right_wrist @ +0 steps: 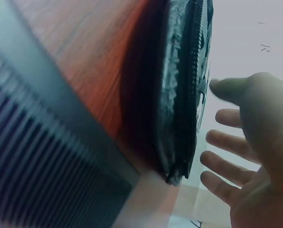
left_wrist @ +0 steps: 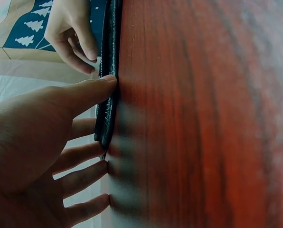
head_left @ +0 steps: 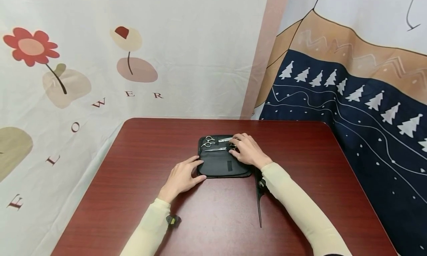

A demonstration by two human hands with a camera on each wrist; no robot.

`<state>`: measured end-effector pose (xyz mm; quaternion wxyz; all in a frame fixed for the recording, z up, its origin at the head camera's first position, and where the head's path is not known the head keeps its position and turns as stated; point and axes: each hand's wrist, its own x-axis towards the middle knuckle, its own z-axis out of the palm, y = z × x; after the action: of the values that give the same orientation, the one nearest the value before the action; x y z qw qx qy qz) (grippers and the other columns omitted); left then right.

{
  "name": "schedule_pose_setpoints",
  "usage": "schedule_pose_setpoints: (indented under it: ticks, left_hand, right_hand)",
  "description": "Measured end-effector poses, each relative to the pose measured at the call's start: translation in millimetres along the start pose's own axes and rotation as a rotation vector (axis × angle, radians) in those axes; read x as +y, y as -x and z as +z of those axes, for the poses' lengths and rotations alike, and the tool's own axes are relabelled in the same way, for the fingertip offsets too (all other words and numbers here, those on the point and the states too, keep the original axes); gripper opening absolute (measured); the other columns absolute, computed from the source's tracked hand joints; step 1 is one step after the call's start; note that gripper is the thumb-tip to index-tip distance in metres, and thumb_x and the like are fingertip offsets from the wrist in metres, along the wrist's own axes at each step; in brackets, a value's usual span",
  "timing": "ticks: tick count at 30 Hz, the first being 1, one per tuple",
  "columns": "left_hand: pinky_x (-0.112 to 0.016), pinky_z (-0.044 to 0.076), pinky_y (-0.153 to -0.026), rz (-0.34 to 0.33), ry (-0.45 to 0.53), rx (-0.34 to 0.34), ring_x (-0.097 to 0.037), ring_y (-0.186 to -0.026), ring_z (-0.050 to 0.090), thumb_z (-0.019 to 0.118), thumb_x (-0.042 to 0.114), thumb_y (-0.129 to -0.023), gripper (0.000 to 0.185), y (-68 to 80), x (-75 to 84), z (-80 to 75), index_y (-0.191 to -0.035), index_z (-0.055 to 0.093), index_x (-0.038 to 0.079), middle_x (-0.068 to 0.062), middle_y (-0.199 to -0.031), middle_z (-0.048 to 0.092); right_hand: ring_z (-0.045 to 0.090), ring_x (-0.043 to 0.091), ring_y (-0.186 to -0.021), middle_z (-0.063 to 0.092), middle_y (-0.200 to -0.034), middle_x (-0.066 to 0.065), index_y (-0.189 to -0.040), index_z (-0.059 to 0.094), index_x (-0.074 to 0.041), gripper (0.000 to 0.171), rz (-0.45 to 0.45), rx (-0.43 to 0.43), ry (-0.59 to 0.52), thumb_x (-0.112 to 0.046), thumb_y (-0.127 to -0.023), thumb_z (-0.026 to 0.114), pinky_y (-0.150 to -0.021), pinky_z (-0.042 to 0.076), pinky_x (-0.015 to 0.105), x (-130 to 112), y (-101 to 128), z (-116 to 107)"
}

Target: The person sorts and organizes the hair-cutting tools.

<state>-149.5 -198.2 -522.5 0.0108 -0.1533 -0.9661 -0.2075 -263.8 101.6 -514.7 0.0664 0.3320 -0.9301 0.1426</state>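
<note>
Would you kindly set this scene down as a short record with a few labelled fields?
Surface: dark red wooden table
Main item: open black zip case lying flat
Contents: silver scissors strapped in its upper part
Left hand: fingers straight, thumb touching the case's left edge
Right hand: resting on the case's upper right, fingertips at the tools; grip unclear
Nearby: black comb on the table under the right forearm
Backdrop: printed cloth hangings

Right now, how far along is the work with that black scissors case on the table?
Done: the black case lies open on the table, with scissors in its upper part. In hand: the left hand steadies the case's left edge while the right hand rests on the tools inside. Left: the black comb lies outside beside the case.
</note>
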Motion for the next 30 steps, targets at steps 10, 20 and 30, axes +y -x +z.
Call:
schedule_pose_setpoints:
  ticks: [10,20,30]
  left_hand:
    - [-0.064,0.062,-0.109,-0.009,-0.004,-0.005,-0.043,-0.142,0.071,0.088,0.039,-0.098,0.06,-0.7,1.0,0.4,-0.15,0.074,0.013,-0.015,-0.164,0.065]
    - [-0.063,0.063,-0.108,-0.002,-0.003,0.004,-0.043,-0.14,0.072,0.089,0.039,-0.096,0.06,-0.4,0.2,1.3,-0.149,0.075,0.013,-0.015,-0.163,0.066]
    - [-0.064,0.063,-0.107,-0.007,0.001,-0.002,-0.044,-0.14,0.071,0.089,0.039,-0.097,0.06,-0.6,0.5,0.4,-0.149,0.074,0.013,-0.015,-0.163,0.066]
  right_hand:
    - [0.048,0.047,-0.161,0.054,-0.17,0.021,-0.167,0.053,-0.008,0.088,0.058,-0.054,-0.05,-0.06,-0.101,0.077,-0.137,0.036,0.065,5.5,13.7,-7.4]
    - [0.043,0.054,-0.163,0.048,-0.174,0.025,-0.17,0.049,-0.008,0.099,0.08,-0.043,-0.051,-0.067,-0.096,0.078,-0.137,0.033,0.07,6.0,40.5,-17.8]
    - [0.043,0.054,-0.164,0.05,-0.173,0.023,-0.169,0.05,-0.008,0.099,0.121,-0.027,-0.06,-0.066,-0.095,0.081,-0.137,0.031,0.072,3.0,86.7,-30.9]
